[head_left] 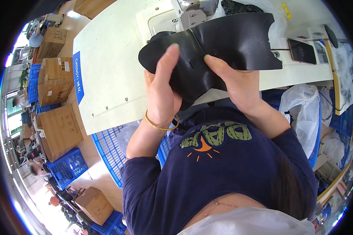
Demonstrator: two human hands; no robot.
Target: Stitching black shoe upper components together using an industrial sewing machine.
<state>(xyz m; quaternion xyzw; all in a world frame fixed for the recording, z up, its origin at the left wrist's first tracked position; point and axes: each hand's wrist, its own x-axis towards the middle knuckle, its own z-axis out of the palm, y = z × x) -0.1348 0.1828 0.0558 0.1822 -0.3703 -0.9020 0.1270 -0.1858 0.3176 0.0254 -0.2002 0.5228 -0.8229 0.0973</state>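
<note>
Both hands hold a black leather piece (pixel 235 41), smooth and curved, above the front of the white sewing table (pixel 110 74). A stitched seam crosses its middle, with a small rectangular tab beside it. My left hand (pixel 162 88) grips the rounded left part, thumb on top, its fingers mostly hidden underneath. My right hand (pixel 237 84) is closed on the near edge, with the thumb tip pressed next to the small tab. Its other fingers are behind the leather. Just beyond the piece stands the metal head of a sewing machine (pixel 192 17), partly covered by it.
A dark phone (pixel 302 51) lies at the right of the table. Blue plastic baskets (pixel 108 150) and a white plastic bag (pixel 299 113) are below the front edge. Cardboard boxes (pixel 61 129) and a blue crate (pixel 69 166) stand on the floor at left.
</note>
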